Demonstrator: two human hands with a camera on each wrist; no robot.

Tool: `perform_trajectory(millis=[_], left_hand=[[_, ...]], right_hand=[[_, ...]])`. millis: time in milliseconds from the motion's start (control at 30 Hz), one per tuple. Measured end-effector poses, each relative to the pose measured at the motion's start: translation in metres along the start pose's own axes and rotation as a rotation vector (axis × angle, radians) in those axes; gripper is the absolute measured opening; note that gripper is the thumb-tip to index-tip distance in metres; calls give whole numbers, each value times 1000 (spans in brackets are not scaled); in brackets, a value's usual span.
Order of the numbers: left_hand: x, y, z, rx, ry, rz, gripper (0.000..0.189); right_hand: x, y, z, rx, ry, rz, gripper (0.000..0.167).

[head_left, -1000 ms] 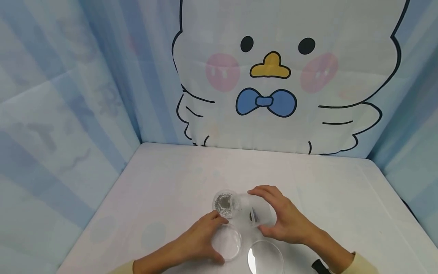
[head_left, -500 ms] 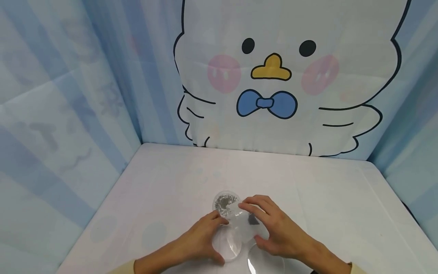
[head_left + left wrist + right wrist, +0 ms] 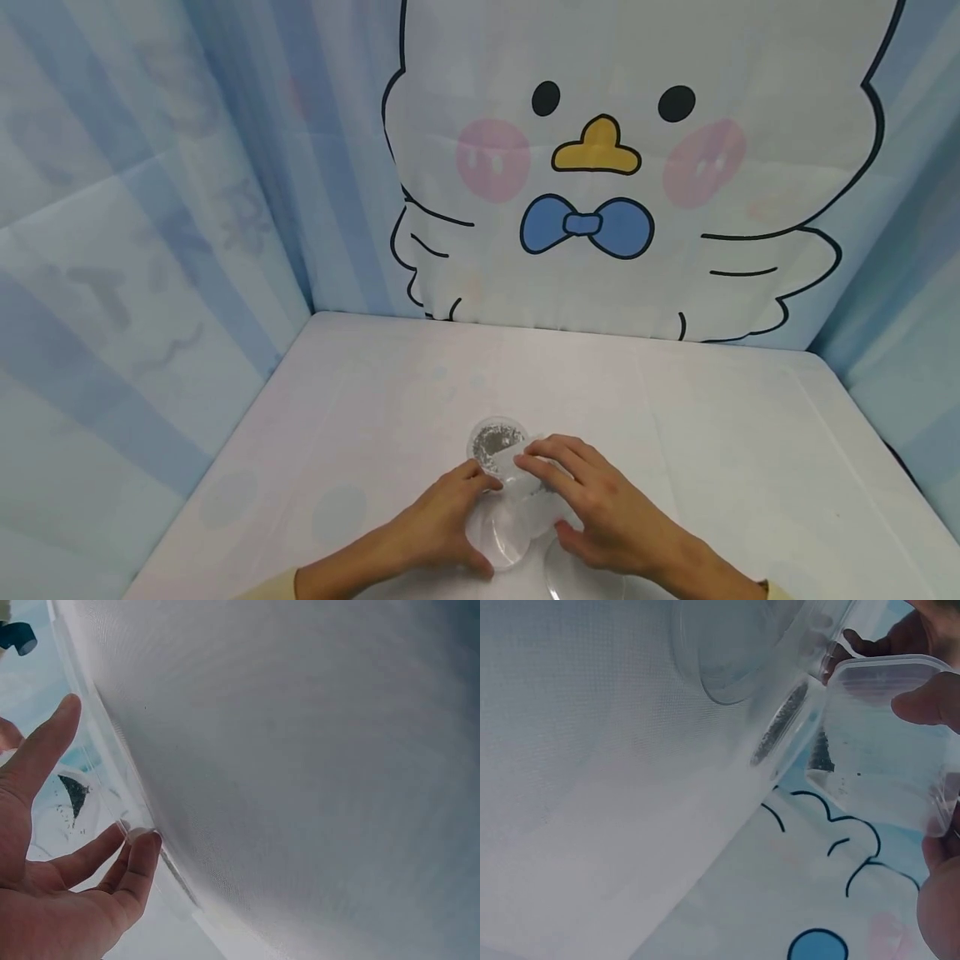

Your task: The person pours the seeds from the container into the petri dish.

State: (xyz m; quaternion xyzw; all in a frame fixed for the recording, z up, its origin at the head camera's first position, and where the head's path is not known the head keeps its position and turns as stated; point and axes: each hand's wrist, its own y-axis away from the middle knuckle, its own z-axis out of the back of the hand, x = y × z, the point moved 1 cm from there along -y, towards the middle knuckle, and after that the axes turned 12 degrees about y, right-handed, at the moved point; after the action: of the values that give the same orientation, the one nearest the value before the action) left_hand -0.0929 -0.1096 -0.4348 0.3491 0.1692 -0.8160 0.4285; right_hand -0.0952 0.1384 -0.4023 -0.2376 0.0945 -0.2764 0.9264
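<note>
Clear plastic forms the tilted container (image 3: 881,761) gripped by the right hand (image 3: 600,508), dark grains (image 3: 821,755) inside. The left hand (image 3: 442,518) holds a round dish (image 3: 504,540) by its rim.

Noted granules (image 3: 491,443) in rear dish (image 3: 498,420) on worktop (image 3: 360,392). Found middle dish (image 3: 498,533) before it, front dish (image 3: 585,575) farther right. Located tub (image 3: 536,504) between hands (image 3: 450,521) (image 3: 600,508).

table (image 3: 375,375) | far dish (image 3: 480,426), grey grains (image 3: 493,440) | middle clear dish (image 3: 502,540) | near clear dish (image 3: 585,577)
</note>
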Motion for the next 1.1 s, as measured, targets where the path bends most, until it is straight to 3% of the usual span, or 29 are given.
perform_trajectory(millis=[200,1100], left_hand=[[0,-2,1,3,1,-3,88],[1,-2,0,-2,54,-35,87]], right_hand=[[2,-2,5,-10,62,19,100],[11,-2,12,-19,145,87,100]])
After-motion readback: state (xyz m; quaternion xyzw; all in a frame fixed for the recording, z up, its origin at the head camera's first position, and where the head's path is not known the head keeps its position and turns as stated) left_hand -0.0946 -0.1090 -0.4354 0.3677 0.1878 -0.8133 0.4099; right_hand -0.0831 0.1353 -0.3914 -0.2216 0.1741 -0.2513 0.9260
